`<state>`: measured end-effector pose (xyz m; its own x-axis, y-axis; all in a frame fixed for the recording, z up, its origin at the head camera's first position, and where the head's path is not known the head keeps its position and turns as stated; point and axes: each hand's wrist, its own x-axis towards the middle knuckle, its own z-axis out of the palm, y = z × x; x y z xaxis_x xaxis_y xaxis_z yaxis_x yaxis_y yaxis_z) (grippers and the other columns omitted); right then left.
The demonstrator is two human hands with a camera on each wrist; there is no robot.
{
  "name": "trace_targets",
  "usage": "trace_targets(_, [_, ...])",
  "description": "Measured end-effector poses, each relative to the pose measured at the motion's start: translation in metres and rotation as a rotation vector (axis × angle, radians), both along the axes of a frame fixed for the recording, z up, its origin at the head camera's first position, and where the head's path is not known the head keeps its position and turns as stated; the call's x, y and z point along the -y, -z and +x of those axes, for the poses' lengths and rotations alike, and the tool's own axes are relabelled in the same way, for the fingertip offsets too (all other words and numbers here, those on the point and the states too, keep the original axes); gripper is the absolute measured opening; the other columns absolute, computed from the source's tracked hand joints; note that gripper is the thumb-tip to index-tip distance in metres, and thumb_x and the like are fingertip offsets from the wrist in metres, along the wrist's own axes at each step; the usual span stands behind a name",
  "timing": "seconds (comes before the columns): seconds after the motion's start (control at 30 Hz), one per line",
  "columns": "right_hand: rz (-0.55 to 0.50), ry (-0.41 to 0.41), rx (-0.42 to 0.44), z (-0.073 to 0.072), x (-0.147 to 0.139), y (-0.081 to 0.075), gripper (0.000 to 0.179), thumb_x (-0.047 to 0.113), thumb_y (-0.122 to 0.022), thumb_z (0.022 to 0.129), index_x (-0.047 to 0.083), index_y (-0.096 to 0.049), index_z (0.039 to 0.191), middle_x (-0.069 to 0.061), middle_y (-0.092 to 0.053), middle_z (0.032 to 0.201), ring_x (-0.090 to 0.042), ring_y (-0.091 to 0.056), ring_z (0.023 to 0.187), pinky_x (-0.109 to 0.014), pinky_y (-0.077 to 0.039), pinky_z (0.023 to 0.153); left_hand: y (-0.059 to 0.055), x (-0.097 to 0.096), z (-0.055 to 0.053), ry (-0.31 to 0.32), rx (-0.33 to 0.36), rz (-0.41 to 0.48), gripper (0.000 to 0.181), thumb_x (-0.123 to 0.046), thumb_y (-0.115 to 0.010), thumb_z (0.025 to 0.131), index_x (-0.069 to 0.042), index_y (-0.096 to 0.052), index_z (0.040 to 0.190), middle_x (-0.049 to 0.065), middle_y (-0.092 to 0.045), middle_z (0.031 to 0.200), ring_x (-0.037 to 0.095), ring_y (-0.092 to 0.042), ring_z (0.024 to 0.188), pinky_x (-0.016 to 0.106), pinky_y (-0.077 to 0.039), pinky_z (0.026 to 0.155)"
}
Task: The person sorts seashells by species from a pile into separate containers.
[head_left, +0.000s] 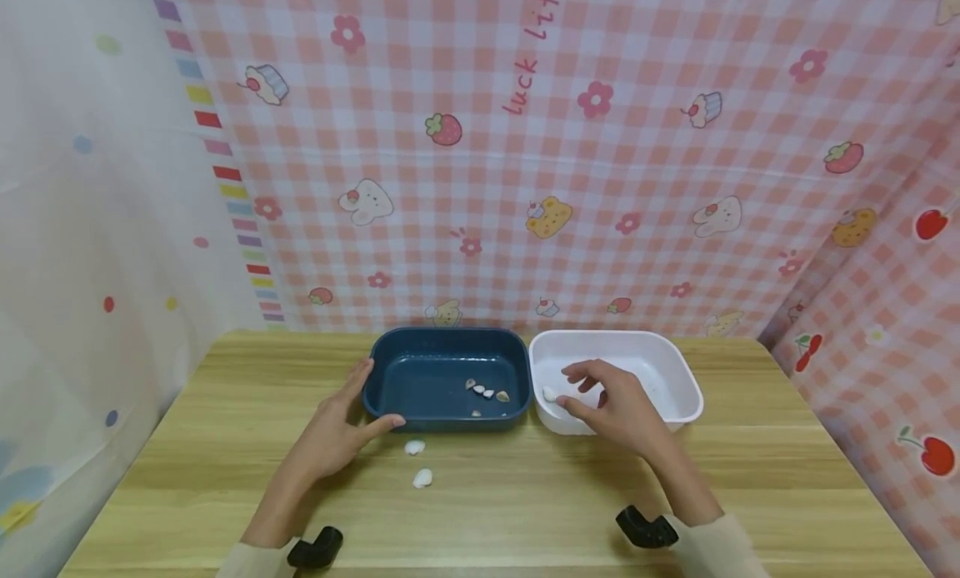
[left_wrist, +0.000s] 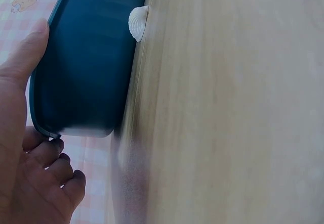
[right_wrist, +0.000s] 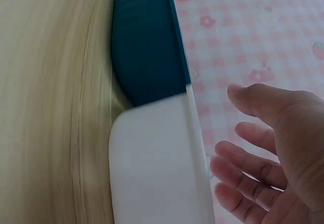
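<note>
My left hand [head_left: 337, 432] rests at the left end of a dark blue tub [head_left: 442, 338], thumb on the front rim and straight fingers along its side. Several small shells [head_left: 502, 396] lie in that tub's right part. Over a white tub [head_left: 675, 378] hovers my right hand [head_left: 618, 403], fingers loosely bent. A white shell [head_left: 549, 394] shows inside the white tub, just beside the right thumb tip. The right wrist view shows that hand [right_wrist: 273, 158] with nothing between thumb and fingers. In front of the blue tub lies a ridged white seashell [head_left: 414, 447], also seen by the left wrist.
Another white shell [head_left: 422, 478] lies nearer on the wooden table [head_left: 495, 511]. Both tubs stand side by side near the table's back edge. A pink checked cloth [head_left: 480, 186] hangs behind them. A black device [head_left: 318, 549] is worn on each wrist.
</note>
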<state>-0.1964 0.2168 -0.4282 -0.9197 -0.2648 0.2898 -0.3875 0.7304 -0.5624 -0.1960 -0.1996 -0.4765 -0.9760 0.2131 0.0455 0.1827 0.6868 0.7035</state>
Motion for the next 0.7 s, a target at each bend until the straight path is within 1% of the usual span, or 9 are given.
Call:
trace_targets(0.13, [-0.015,-0.027,0.014,0.007,0.011,-0.002,0.038,0.031,-0.084,0.087,0.016,-0.072,0.119,-0.005,-0.075,0.11,-0.022,-0.066,0.092,-0.029,-0.056,0.068,0.0,0.001,0.001,-0.003,-0.005,-0.001,0.108,-0.062,-0.071,0.089,-0.021,-0.009,0.167,0.009,-0.008,0.174,0.041,-0.013,0.159,0.067,-0.024,0.122])
trace_targets(0.33, [-0.04,-0.095,-0.01,0.015,0.026,-0.004,0.042,0.027,-0.084,0.086,0.012,-0.071,0.123,-0.003,-0.075,0.11,-0.019,-0.067,0.093,-0.029,-0.057,0.068,0.0,0.0,0.001,-0.003,-0.006,0.002,0.108,-0.061,-0.071,0.089,-0.022,-0.009,0.167,0.009,-0.008,0.174,0.042,-0.013,0.159,0.068,-0.024,0.122])
trace_targets(0.5, [-0.063,-0.157,0.003,0.023,0.039,-0.007,0.043,0.028,-0.084,0.086,0.014,-0.07,0.125,-0.001,-0.074,0.109,-0.02,-0.067,0.091,-0.026,-0.055,0.066,-0.001,0.0,0.0,0.001,-0.001,0.002,0.108,-0.061,-0.071,0.089,-0.022,-0.008,0.167,0.009,-0.007,0.174,0.042,-0.013,0.159,0.068,-0.024,0.122])
trace_targets(0.6, [-0.063,-0.201,0.016,0.027,0.047,-0.008,0.043,0.031,-0.083,0.088,0.018,-0.07,0.126,0.002,-0.073,0.109,-0.016,-0.065,0.09,-0.024,-0.054,0.067,-0.001,0.0,0.0,0.0,0.0,0.006,0.108,-0.061,-0.071,0.089,-0.021,-0.008,0.167,0.01,-0.007,0.174,0.041,-0.013,0.159,0.067,-0.024,0.122])
trace_targets(0.7, [-0.06,-0.237,0.031,0.03,0.055,-0.007,0.043,0.033,-0.082,0.089,0.021,-0.068,0.128,0.005,-0.073,0.111,-0.01,-0.064,0.091,-0.026,-0.056,0.071,-0.001,0.0,0.001,-0.003,-0.004,0.01,0.108,-0.06,-0.072,0.089,-0.021,-0.009,0.167,0.01,-0.008,0.174,0.041,-0.014,0.159,0.067,-0.024,0.122])
